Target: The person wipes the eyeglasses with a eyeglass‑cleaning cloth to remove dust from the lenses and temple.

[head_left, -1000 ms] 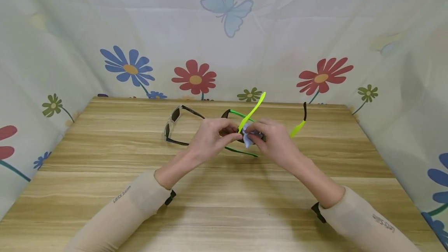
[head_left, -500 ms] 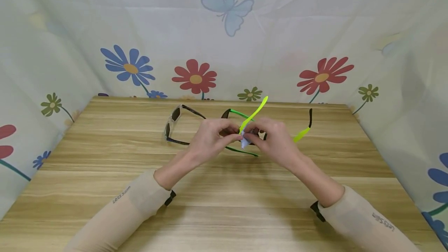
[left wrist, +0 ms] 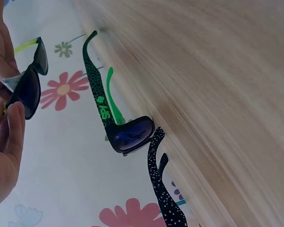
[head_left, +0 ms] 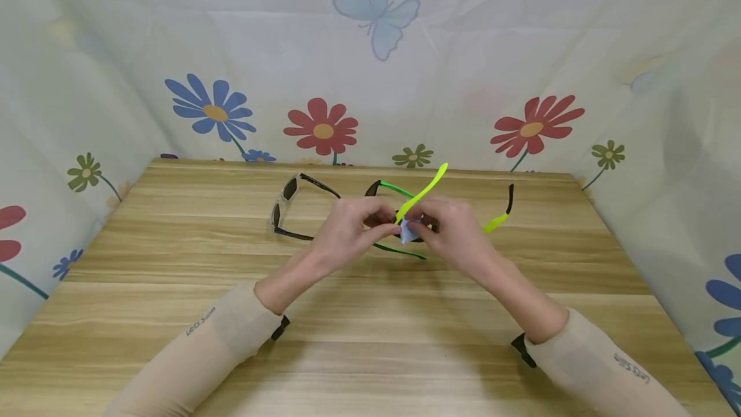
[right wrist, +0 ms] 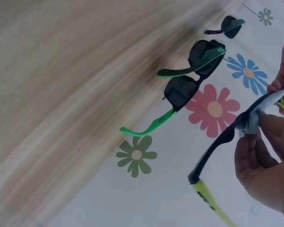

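Note:
My left hand (head_left: 354,227) pinches a pair of sunglasses at one end of its front, next to a bright yellow temple (head_left: 427,190). Dark lenses (left wrist: 28,94) of this pair show in the left wrist view, raised above the table. With thumb and fingers, my right hand (head_left: 457,231) pinches a small light blue cloth (head_left: 408,230) folded over a lens. The right wrist view has the cloth (right wrist: 251,124) against the back of the black frame, near the nose bridge. The other temple (head_left: 496,221), yellow with a black tip, sticks out beyond my right hand.
Sunglasses with green temples (head_left: 401,250) lie on the wooden table (head_left: 370,352), partly hidden behind my hands. To their left are clear-framed sunglasses (head_left: 276,216) with dark temples, unfolded. A flowered curtain (head_left: 440,82) stands behind the table.
The yellow temple has tilted lower and to the right. My right hand has shifted the cloth slightly left, then back a little, along the lens. My left hand keeps its grip.

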`<state>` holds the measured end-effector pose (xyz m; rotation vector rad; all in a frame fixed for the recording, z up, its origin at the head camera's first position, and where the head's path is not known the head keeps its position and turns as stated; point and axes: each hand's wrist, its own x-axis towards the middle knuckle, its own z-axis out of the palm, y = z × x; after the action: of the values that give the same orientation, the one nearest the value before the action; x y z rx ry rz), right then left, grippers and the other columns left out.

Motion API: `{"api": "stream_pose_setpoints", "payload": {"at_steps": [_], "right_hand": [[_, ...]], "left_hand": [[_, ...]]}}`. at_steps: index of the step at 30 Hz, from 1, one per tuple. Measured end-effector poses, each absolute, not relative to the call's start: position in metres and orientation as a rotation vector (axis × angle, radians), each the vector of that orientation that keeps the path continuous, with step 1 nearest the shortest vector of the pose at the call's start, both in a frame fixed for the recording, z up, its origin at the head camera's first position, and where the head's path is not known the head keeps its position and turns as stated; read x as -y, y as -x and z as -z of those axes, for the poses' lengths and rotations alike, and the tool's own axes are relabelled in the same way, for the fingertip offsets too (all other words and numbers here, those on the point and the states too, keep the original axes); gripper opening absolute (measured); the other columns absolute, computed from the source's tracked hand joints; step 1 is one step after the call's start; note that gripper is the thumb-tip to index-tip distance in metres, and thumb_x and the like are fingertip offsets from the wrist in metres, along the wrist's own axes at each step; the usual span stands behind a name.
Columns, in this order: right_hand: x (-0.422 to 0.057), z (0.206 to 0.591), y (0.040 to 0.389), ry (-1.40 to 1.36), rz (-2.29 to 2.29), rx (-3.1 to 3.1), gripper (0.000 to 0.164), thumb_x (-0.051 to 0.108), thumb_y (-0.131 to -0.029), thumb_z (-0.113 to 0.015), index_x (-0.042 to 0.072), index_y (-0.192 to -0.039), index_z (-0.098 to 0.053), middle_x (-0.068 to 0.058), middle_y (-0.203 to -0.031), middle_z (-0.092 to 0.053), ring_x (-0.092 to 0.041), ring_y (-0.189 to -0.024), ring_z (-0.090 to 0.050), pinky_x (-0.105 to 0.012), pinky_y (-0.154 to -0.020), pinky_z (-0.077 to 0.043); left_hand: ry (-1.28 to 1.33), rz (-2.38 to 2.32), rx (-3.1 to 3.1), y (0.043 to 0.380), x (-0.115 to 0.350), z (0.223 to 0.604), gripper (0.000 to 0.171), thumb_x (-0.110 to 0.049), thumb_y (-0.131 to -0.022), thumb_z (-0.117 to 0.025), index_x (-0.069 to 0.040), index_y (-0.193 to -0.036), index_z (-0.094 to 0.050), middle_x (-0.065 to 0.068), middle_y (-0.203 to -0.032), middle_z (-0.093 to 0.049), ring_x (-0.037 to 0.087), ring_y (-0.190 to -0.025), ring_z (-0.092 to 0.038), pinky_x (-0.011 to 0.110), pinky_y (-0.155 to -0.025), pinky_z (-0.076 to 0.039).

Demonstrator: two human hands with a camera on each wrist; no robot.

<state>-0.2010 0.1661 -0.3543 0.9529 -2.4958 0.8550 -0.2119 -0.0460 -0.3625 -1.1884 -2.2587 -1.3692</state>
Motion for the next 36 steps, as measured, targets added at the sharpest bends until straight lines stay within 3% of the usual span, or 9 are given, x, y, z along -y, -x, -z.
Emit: {"api": "stream_pose_setpoints", "payload": {"at_steps": [5, 13, 36], "right_hand": [[-0.1669, 0.3568, 0.2011, -1.004, -0.876, 2.482, 0.010, 0.006, -0.081, -0.077, 0.009, -0.089, -0.072, 0.002, -0.084, -0.066, -0.008, -0.068, -0.061, -0.031, -0.059, -0.054], [-0.1652, 0.3547, 0.1983, -1.016, -0.927, 2.495, 0.011, 0.010, -0.082, -0.077, 0.013, -0.091, -0.071, 0.007, -0.083, -0.065, -0.004, -0.069, -0.059, -0.023, -0.058, -0.050], [-0.1662, 0.3588, 0.2011, -0.852, -0.810, 2.507, 0.008, 0.005, -0.084, -0.073, 0.006, -0.091, -0.070, -0.001, -0.088, -0.064, -0.010, -0.069, -0.059, -0.027, -0.059, -0.050]], "left_hand": [[1.204, 1.340, 2.257, 0.2118, 0.0454, 0.3628, 0.008, -0.010, -0.085, -0.073, -0.006, -0.091, -0.070, -0.004, -0.083, -0.066, 0.001, -0.073, -0.062, 0.018, -0.064, -0.052], [1.206, 1.316, 2.256, 0.2120, 0.0448, 0.3625, 0.008, -0.008, -0.085, -0.073, -0.007, -0.092, -0.069, -0.004, -0.083, -0.067, -0.001, -0.073, -0.062, 0.018, -0.064, -0.053], [1.170, 1.305, 2.271, 0.2116, 0.0449, 0.3644, 0.010, -0.009, -0.085, -0.073, -0.005, -0.094, -0.070, -0.004, -0.083, -0.065, -0.001, -0.071, -0.061, 0.017, -0.063, -0.052]]}}
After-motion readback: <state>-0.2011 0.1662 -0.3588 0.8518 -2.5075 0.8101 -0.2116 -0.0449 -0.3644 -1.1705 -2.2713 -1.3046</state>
